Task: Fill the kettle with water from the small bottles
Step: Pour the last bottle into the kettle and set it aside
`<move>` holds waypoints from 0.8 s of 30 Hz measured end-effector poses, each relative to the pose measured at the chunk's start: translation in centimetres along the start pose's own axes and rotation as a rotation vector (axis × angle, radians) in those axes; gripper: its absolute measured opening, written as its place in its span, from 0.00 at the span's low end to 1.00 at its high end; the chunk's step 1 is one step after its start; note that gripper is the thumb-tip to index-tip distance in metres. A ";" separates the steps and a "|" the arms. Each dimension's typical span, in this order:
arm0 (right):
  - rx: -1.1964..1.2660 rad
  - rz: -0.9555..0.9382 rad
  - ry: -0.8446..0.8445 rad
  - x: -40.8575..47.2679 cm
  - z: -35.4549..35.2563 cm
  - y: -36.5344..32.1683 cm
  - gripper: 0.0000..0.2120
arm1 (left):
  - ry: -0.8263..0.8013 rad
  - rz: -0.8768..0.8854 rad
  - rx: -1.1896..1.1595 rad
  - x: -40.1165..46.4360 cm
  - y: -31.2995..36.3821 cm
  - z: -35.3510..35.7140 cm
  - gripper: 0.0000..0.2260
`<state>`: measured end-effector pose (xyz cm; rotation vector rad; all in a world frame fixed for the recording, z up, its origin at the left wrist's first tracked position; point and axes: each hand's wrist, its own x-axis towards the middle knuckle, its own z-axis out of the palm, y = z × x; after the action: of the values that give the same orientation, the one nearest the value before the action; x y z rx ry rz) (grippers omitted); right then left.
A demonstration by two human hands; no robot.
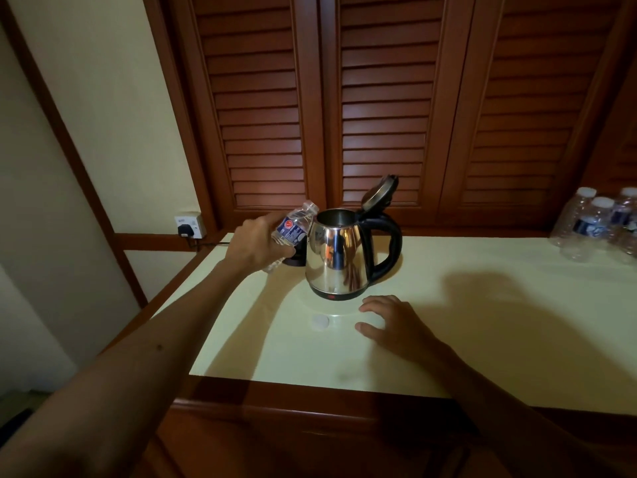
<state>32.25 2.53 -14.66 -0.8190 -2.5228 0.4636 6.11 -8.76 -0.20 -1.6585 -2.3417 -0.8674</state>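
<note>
The kettle (339,257) stands on the table (482,339), lid raised. Your left hand (256,244) grasps an uncapped bottle (293,229) tilted beside its rim. Your right hand (389,322) rests released nearby. Pouring appears imminent: bring the neck over the opening. The cap (320,321) lies in front.

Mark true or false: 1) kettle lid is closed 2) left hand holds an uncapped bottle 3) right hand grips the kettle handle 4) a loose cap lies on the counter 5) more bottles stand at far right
1) False: the kettle lid is flipped open.
2) True: the left hand grips the bottle, with no cap on it.
3) False: the right hand lies open on the counter.
4) True: white cap.
5) True: capped bottles.
</note>
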 end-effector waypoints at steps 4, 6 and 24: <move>0.019 -0.006 0.028 -0.3 0.0 -0.1 0.21 | -0.053 -0.003 0.181 1.0 0.6 -0.8 0.29; 0.028 -0.005 0.034 -0.3 -0.1 -0.1 0.21 | -0.077 -0.011 0.251 1.4 0.7 -1.0 0.28; 0.057 0.026 0.023 -0.3 -0.1 0.0 0.22 | -0.070 0.084 0.686 2.9 2.8 -2.6 0.35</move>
<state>32.48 2.32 -14.70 -0.8318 -2.4690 0.5290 6.99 -7.09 4.20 -1.4701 -2.2177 0.0341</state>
